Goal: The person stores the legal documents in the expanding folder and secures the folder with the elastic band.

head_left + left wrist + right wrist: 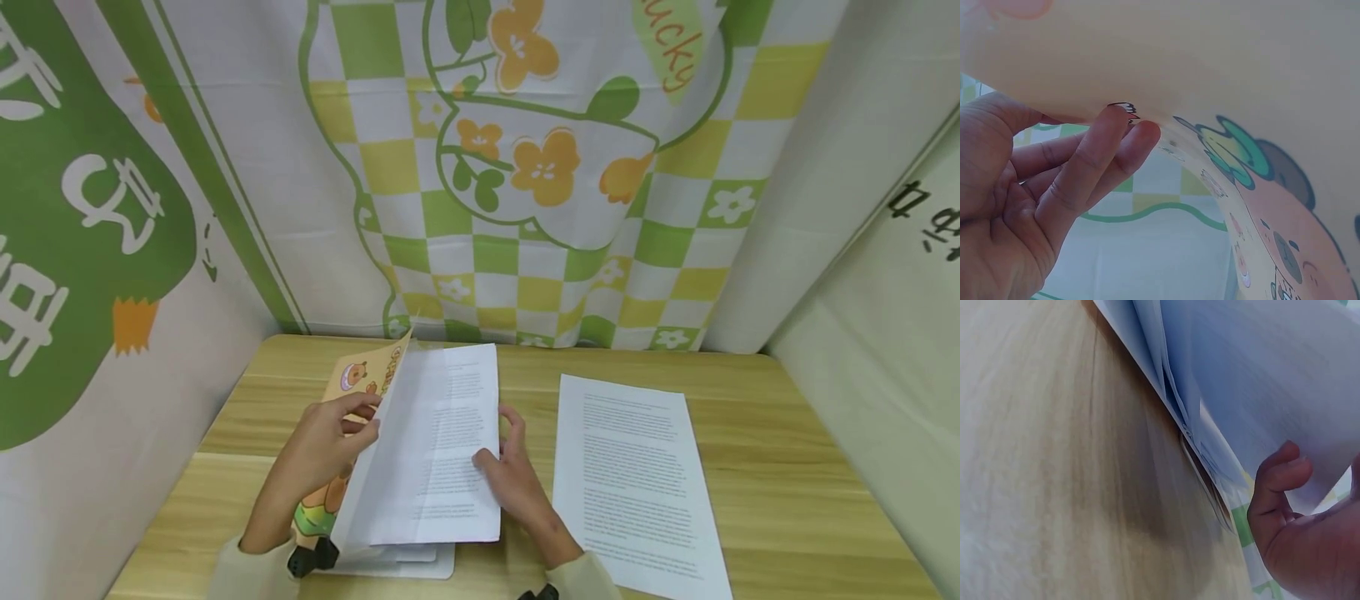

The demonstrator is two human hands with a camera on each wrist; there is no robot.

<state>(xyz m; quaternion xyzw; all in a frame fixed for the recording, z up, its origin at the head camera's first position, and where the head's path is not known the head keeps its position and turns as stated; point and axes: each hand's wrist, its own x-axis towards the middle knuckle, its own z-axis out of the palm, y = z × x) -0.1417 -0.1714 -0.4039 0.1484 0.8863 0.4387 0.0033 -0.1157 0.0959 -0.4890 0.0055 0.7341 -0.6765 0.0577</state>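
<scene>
A tan folder with cartoon animals on its cover stands partly open on the table. My left hand pinches the cover's raised edge; in the left wrist view the cover curves over the left hand. Inside the folder lies a printed sheet, lifted at its right side. With the thumb on top and fingers behind, my right hand holds that sheet's right edge. The right wrist view shows the sheet raised above the folder's layers, beside the right hand.
A second printed sheet lies flat on the wooden table, to the right of the right hand. Behind the table hangs a checked, flowered curtain. White folder layers stick out at the near edge.
</scene>
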